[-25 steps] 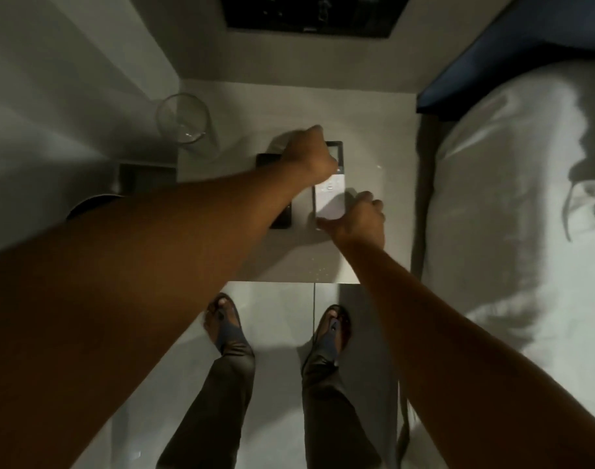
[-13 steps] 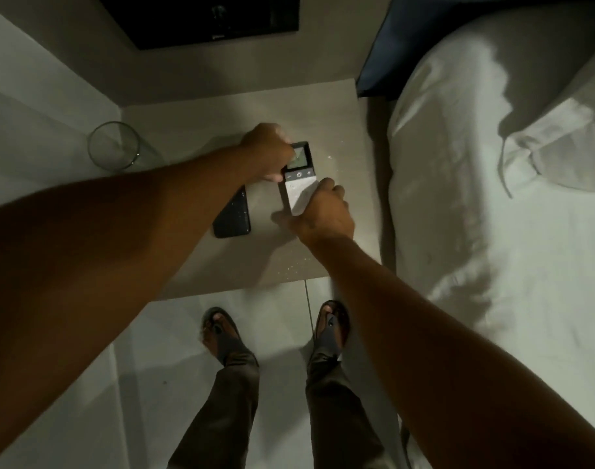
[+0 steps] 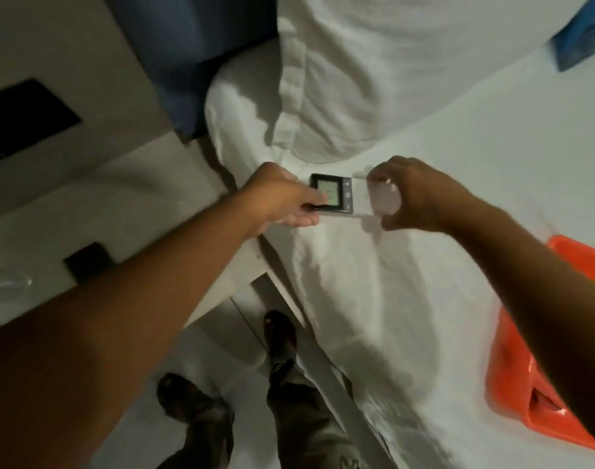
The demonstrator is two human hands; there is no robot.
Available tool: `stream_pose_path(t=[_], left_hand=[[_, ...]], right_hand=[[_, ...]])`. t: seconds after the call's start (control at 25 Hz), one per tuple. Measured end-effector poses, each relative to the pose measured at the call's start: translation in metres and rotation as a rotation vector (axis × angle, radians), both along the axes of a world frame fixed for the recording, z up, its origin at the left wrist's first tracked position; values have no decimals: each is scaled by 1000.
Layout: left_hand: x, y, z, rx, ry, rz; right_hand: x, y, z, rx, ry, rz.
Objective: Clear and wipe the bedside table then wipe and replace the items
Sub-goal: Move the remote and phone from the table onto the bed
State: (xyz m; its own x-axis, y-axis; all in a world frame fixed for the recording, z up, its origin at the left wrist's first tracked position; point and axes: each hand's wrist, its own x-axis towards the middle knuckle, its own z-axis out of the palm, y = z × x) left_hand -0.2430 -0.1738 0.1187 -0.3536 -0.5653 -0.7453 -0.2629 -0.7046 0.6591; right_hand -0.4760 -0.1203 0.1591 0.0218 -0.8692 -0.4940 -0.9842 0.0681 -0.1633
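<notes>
White slab-shaped remote with dark display (image 3: 335,195), gripped between left hand (image 3: 282,201) and right hand (image 3: 407,194) fingers above white bedsheet (image 3: 374,282): clearing step; next, probably lower and release.

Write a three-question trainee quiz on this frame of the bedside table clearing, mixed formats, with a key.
1. True or false: the remote is lying on the bedside table.
2. Which hands grip the remote? A) left only B) right only C) both
3. Fill in: the black phone lies on the ____.

Key
1. False: it is held over the white bed.
2. C: the left hand grips the screen end, the right hand the other end.
3. bedside table.
</notes>
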Motion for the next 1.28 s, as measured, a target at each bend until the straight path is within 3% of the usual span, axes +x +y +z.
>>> stream_pose_path(t=[0.2,0.4,0.52,0.6,0.68,0.76,0.84,0.92,1.04,1.28], left_hand=[[-75,-6,4,20,-26,38],[-83,-7,-5,20,-60,40],[-72,-3,-9,-23,-40,61],[-43,3,-13,-153,-110,111],[20,14,-25,-264,-160,258],[97,31,-46,-297,-270,410],[185,50,-70,-295,-479,540],[264,62,-96,-268,-684,578],[334,55,-130,-190,-897,433],[336,22,-166,-180,-960,244]], right_hand=[[-61,-27,-11,-41,107,79],[-70,-29,-18,-37,116,75],[-58,-25,-10,-6,178,-15],[-36,-16,-2,-103,188,-160],[16,-8,-4,-336,22,-259],[94,-1,-22,-480,-269,-345],[200,6,-54,-359,-576,-392],[299,12,-93,-110,-673,-347],[404,16,-150,164,-548,-266],[478,27,-214,62,-208,-250]])
